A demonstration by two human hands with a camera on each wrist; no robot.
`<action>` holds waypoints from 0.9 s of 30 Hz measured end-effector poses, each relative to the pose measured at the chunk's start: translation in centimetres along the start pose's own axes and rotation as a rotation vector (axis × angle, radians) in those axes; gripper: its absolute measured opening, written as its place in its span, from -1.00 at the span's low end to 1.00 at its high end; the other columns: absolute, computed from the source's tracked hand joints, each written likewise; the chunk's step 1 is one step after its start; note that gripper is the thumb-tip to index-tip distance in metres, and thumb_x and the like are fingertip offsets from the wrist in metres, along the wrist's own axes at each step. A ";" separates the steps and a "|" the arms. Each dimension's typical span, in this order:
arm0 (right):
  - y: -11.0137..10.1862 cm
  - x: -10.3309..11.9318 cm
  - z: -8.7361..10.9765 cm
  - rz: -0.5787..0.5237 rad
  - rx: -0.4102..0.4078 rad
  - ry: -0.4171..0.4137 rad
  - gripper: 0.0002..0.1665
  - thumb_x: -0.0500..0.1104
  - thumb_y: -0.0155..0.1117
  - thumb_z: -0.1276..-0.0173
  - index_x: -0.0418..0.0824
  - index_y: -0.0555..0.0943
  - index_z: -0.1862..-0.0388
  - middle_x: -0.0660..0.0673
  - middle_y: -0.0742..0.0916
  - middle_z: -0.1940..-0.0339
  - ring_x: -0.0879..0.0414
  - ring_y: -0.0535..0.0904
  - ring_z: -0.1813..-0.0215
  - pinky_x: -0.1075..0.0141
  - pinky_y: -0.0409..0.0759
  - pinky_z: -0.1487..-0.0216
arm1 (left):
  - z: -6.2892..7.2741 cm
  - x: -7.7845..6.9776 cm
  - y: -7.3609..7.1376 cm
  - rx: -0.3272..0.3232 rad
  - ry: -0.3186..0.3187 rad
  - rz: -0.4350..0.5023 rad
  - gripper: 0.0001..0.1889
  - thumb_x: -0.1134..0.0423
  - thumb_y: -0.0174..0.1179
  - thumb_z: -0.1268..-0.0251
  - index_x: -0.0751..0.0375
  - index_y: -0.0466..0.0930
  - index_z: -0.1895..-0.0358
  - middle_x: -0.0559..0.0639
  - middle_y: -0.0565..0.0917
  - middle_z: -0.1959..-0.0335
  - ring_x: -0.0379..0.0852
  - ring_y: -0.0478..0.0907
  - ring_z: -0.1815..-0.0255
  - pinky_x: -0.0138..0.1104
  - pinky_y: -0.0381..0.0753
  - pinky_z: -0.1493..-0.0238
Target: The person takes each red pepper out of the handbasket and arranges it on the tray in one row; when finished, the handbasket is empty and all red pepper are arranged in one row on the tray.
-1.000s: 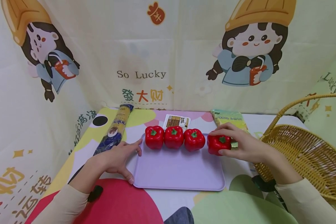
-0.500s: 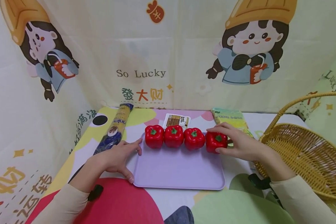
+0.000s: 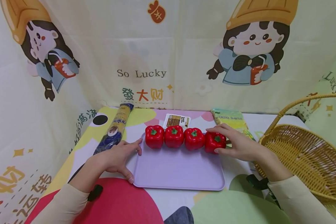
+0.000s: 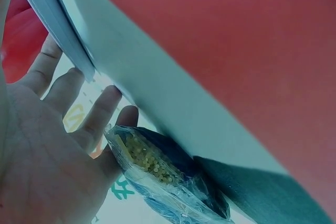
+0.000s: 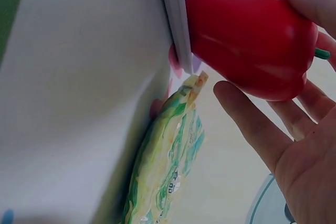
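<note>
On the far side of a lilac tray (image 3: 179,171), several red bell peppers with green stems sit in a row. My right hand (image 3: 242,144) holds the rightmost bell pepper (image 3: 213,142), thumb on the near side and fingers on the far side. In the right wrist view this bell pepper (image 5: 252,30) meets the tray's edge (image 5: 178,24). My left hand (image 3: 119,160) has its thumb and fingers spread along the tray's left edge, thumb at the near corner. The leftmost bell pepper (image 3: 154,137) is close to its fingertips.
A blue-and-yellow pasta packet (image 3: 114,127) lies left of the tray, beside my left hand. Behind the peppers is a small white-and-brown packet (image 3: 177,119). A green-yellow bag (image 3: 229,119) lies at the back right, near my right hand. A wicker basket (image 3: 302,149) with a tall handle stands far right.
My right hand has moved left with its bell pepper, closing the gap to the neighbouring pepper. My left hand and the tray have stayed in place.
</note>
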State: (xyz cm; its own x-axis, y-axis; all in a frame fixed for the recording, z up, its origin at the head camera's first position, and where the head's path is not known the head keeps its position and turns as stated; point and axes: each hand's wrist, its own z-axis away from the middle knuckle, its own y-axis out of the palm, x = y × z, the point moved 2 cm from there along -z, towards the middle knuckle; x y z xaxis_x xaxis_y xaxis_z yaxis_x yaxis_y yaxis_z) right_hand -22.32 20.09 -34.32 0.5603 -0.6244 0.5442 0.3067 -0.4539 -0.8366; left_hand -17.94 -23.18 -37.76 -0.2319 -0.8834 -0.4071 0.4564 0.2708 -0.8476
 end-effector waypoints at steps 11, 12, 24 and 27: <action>0.1 -0.1 -0.1 -0.028 0.011 0.012 -0.02 -0.15 0.58 -0.23 0.09 0.31 -0.57 -0.10 0.48 -0.40 -0.08 0.42 -0.39 0.06 0.69 -0.11 | 0.0 0.1 -0.1 0.002 -0.009 -0.006 -0.13 -0.27 0.72 0.54 -0.39 0.47 -0.06 -0.09 0.09 -0.66 0.06 0.23 -0.40 0.02 0.58 -0.12; 0.1 -0.2 -0.1 -0.023 0.009 0.018 0.01 -0.16 0.58 -0.22 0.10 0.28 -0.59 -0.10 0.47 -0.42 -0.09 0.40 -0.41 0.04 0.69 -0.12 | 0.0 0.1 -0.1 0.003 -0.008 -0.004 -0.13 -0.27 0.72 0.53 -0.39 0.47 -0.06 -0.09 0.09 -0.66 0.07 0.23 -0.40 0.03 0.58 -0.12; -0.1 -0.4 0.0 -0.033 -0.018 -0.028 0.07 -0.09 0.57 -0.25 0.08 0.19 -0.64 -0.21 0.26 -0.58 -0.24 0.27 -0.51 -0.21 0.60 -0.18 | 0.1 0.1 -0.2 -0.002 0.016 -0.006 -0.12 -0.30 0.70 0.52 -0.35 0.48 -0.08 -0.07 0.07 -0.67 0.12 0.24 -0.41 0.07 0.58 -0.11; -0.2 -0.4 0.0 -0.039 -0.032 -0.023 0.07 -0.06 0.55 -0.27 0.06 0.18 -0.65 -0.23 0.14 -0.64 -0.29 0.20 -0.55 -0.27 0.57 -0.18 | 0.1 0.1 -0.2 -0.005 0.022 0.000 -0.12 -0.30 0.69 0.52 -0.34 0.47 -0.07 -0.08 0.06 -0.68 0.12 0.24 -0.41 0.07 0.58 -0.11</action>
State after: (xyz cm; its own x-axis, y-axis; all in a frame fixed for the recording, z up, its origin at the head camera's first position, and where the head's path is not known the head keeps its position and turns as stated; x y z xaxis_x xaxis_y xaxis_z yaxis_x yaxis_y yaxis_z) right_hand -22.63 20.40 -34.34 0.5658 -0.5911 0.5748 0.3045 -0.4981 -0.8119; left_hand -17.98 -23.34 -37.65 -0.2508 -0.8748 -0.4145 0.4524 0.2726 -0.8491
